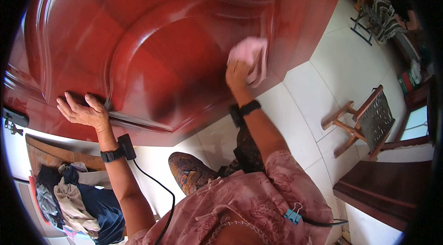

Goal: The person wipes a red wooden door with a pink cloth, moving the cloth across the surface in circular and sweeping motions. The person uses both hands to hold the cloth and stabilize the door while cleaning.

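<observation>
A glossy red panelled door [152, 61] with raised curved mouldings fills the upper part of the view. My right hand [238, 73] is closed around a pink cloth [250, 54], which lies against the door's lower right panel near its moulding; both are slightly blurred. Over on the left, my left hand [84, 110] rests on the door's face with its fingers apart and nothing in it. A black lock or handle fitting [15, 117] sits at the door's edge, left of that hand.
A folding wooden stool [363, 124] with a dark woven seat stands on the pale tiled floor [297, 96] at right. Dark wooden furniture [384, 189] juts in at lower right. Piled clothes [79, 196] lie at lower left. A black cable [169, 189] runs from my left wrist strap.
</observation>
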Demonstrator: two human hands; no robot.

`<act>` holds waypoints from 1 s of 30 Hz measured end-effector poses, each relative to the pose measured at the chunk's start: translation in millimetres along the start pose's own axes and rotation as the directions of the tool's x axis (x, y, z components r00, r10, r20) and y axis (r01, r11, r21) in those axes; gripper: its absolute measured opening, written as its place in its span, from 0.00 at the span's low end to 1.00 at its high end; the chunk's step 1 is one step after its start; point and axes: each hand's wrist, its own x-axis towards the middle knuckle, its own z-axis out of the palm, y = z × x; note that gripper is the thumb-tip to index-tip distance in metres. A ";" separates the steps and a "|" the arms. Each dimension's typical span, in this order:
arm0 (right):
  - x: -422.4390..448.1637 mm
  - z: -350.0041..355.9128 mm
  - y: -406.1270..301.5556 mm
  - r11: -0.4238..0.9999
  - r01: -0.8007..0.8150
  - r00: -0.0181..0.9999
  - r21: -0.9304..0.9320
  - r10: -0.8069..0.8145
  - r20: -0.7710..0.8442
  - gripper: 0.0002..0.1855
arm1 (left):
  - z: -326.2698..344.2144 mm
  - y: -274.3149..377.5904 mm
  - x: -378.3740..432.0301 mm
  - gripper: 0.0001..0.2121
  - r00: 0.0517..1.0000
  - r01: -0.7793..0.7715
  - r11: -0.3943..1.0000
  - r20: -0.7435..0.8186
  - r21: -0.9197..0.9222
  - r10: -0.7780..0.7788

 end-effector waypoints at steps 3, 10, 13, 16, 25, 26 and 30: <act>91.0 4.2 2.3 0.910 0.256 0.967 -0.325 -0.242 0.082 0.22 | 1.4 2.3 2.2 0.25 1.000 -0.007 1.000 -0.010 -0.003 0.007; -59.9 -16.2 125.3 0.919 -0.241 0.953 -0.312 0.285 0.103 0.18 | -12.4 -4.6 3.4 0.25 1.000 -0.009 0.999 -0.002 0.050 0.009; -149.4 -40.6 223.2 0.634 -0.724 0.647 -0.270 0.761 0.053 0.17 | 16.5 13.7 11.6 0.25 0.999 -0.043 0.996 -0.021 -0.075 0.042; -92.1 -30.1 15.8 0.183 -0.863 0.363 0.472 0.874 0.325 0.18 | -14.4 -15.6 -7.8 0.25 0.994 0.034 0.999 0.107 0.025 -0.037; -40.1 -71.5 -186.5 -0.094 -0.964 0.244 0.248 0.057 0.968 0.27 | -91.3 130.8 -60.1 0.26 0.828 0.326 0.318 0.431 -0.890 0.359; -38.9 -70.2 -182.5 -0.080 -0.972 0.227 0.220 -0.085 0.970 0.28 | -92.2 124.7 -62.7 0.21 0.830 0.308 0.361 0.434 -0.880 0.351; 2.2 -85.2 -146.2 0.710 -0.675 0.224 0.199 -0.060 0.973 0.25 | -71.1 91.0 -24.2 0.15 0.924 0.174 0.580 0.335 -0.796 0.183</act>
